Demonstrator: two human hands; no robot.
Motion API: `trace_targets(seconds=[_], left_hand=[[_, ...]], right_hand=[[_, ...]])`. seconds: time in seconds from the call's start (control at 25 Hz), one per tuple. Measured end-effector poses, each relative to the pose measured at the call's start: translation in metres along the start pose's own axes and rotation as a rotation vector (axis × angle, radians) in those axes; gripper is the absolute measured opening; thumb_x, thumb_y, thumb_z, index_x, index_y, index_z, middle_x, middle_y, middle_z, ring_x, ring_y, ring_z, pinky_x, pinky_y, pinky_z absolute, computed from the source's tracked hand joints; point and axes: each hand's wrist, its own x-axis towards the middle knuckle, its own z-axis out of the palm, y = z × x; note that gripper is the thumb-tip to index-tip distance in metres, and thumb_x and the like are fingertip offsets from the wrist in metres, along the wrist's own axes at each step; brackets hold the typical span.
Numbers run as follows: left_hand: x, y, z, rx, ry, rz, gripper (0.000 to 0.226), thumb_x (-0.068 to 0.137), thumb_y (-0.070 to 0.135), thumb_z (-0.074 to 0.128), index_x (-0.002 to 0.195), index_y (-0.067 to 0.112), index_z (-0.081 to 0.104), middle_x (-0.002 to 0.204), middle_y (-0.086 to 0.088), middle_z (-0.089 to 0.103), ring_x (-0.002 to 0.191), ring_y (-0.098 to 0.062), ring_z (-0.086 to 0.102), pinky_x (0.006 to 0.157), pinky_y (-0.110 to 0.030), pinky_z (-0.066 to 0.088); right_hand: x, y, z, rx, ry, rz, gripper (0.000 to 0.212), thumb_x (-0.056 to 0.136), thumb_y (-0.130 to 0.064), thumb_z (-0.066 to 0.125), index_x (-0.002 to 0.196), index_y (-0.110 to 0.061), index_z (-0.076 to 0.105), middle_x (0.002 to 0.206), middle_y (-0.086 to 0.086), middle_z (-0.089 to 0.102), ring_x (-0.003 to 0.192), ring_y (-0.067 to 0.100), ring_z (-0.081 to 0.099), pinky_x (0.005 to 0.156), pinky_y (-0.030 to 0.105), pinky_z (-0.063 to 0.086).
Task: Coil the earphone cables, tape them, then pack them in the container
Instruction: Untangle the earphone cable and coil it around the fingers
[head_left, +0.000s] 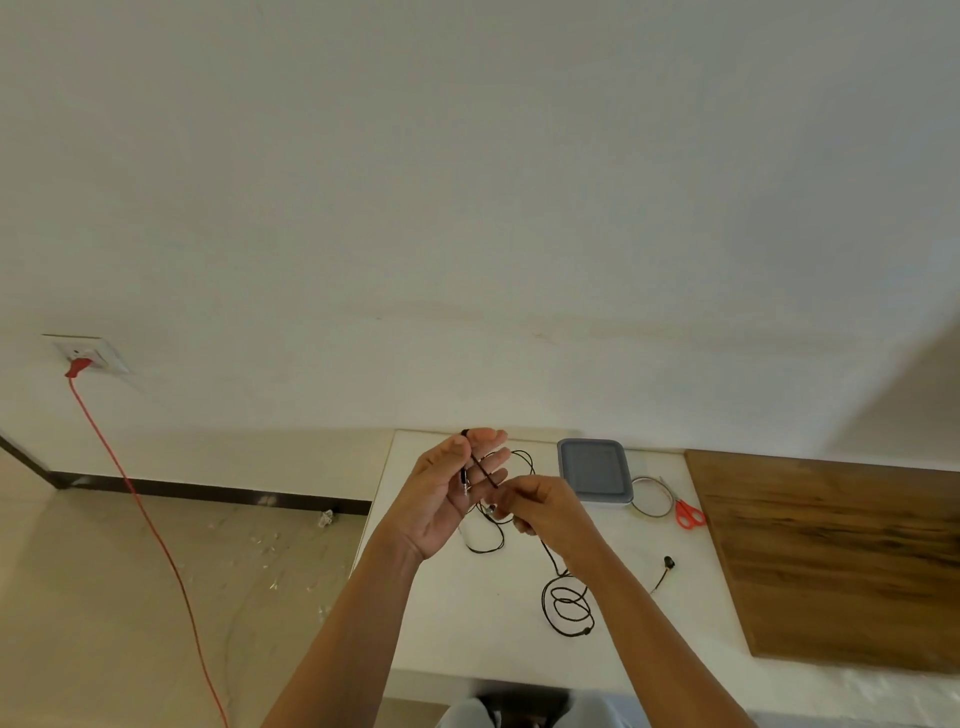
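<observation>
White table (467, 623) by plain wall (467, 208). Left hand (447, 499) raised, fingers straight, thumb seemingly pinning thin black earphone cable (480, 467) across palm; right hand (545, 512) pinches it. Rest trails on table. Keep turns even, tension light. Grey square lidded container (594, 470) near.

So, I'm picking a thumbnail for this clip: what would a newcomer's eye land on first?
The two hands raised mid-frame: the left hand holds a black earphone cable across its fingers, and the right hand pinches it just beside. Then the red cord trailing from the wall socket at far left, and the red scissors near the grey-lidded container on the white table.
</observation>
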Motion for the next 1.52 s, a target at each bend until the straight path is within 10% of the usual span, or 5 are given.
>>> trace_targets(seconds=[0.56, 0.84, 1.12, 1.52], left_hand=[[-0.006, -0.015, -0.010, 0.336, -0.025, -0.251, 0.029, 0.098, 0.023, 0.048, 0.109, 0.011, 0.071, 0.122, -0.005, 0.068, 0.117, -0.029, 0.062, 0.096, -0.034, 0.051], [-0.007, -0.009, -0.003, 0.174, -0.128, -0.229, 0.036, 0.099, 0.025, 0.044, 0.112, 0.003, 0.069, 0.123, -0.015, 0.065, 0.111, -0.042, 0.062, 0.091, -0.051, 0.052], [-0.006, -0.011, -0.007, 0.024, -0.035, -0.173, 0.034, 0.090, 0.024, 0.053, 0.108, 0.002, 0.072, 0.122, -0.016, 0.066, 0.114, -0.036, 0.062, 0.083, -0.052, 0.056], [0.010, -0.017, -0.009, 0.062, 0.106, -0.059, 0.030, 0.097, 0.024, 0.047, 0.108, 0.015, 0.074, 0.127, 0.000, 0.066, 0.116, -0.021, 0.060, 0.102, -0.045, 0.047]], right_hand=[[0.004, -0.053, -0.022, -0.450, 0.044, -0.398, 0.016, 0.092, -0.015, 0.058, 0.080, -0.024, 0.063, 0.068, -0.014, 0.061, 0.058, 0.013, 0.053, 0.056, 0.019, 0.044], [0.028, -0.028, -0.020, -0.186, -0.022, -0.123, 0.018, 0.092, -0.010, 0.055, 0.086, -0.014, 0.071, 0.083, 0.000, 0.072, 0.077, 0.007, 0.065, 0.075, 0.022, 0.052], [-0.001, 0.015, -0.007, -0.001, -0.172, 0.042, 0.036, 0.098, -0.009, 0.039, 0.075, -0.020, 0.064, 0.063, -0.005, 0.059, 0.055, 0.009, 0.043, 0.053, 0.015, 0.036], [-0.007, -0.005, -0.009, -0.340, -0.359, 0.061, 0.030, 0.095, -0.019, 0.045, 0.078, -0.017, 0.069, 0.061, -0.008, 0.061, 0.052, 0.004, 0.047, 0.056, 0.017, 0.040]])
